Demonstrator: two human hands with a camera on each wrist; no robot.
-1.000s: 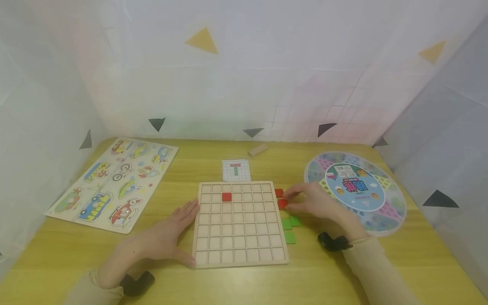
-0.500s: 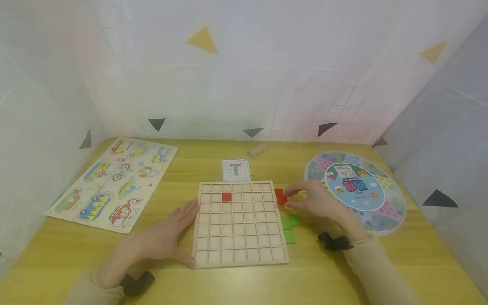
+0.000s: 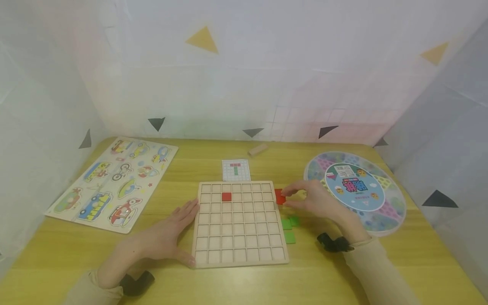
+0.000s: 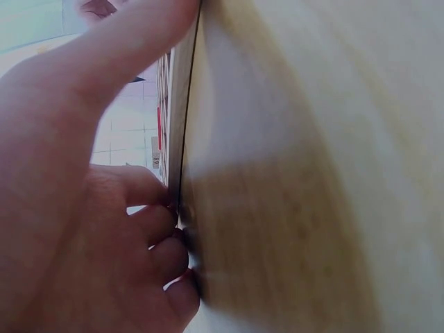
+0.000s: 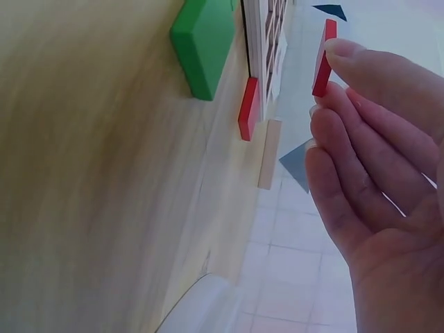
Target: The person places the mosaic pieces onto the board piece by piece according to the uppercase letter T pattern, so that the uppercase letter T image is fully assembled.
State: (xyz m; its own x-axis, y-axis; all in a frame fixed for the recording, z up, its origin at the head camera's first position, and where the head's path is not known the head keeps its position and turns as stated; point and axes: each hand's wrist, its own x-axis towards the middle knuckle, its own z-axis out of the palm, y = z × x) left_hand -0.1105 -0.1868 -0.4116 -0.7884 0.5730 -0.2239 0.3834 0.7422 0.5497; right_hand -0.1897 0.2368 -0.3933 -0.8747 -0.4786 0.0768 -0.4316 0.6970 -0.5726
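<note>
My right hand pinches a red square tile between thumb and fingertips, raised off the table in the right wrist view. A second red tile lies on the table by the right edge of the wooden grid board. One more red tile sits in a cell of the board's second row from the far side. My left hand rests with spread fingers along the board's left edge, thumb at the near corner. Several green tiles lie right of the board, below my right hand.
Behind the board lies a card printed with a red and green T. A small wooden block is farther back. A vehicle puzzle board lies at left, a round patterned box at right. White sheeting encloses the table.
My right hand has lifted a red tile from the table and shifted it slightly left and away, over the other red tile. The left hand has stayed in place.
</note>
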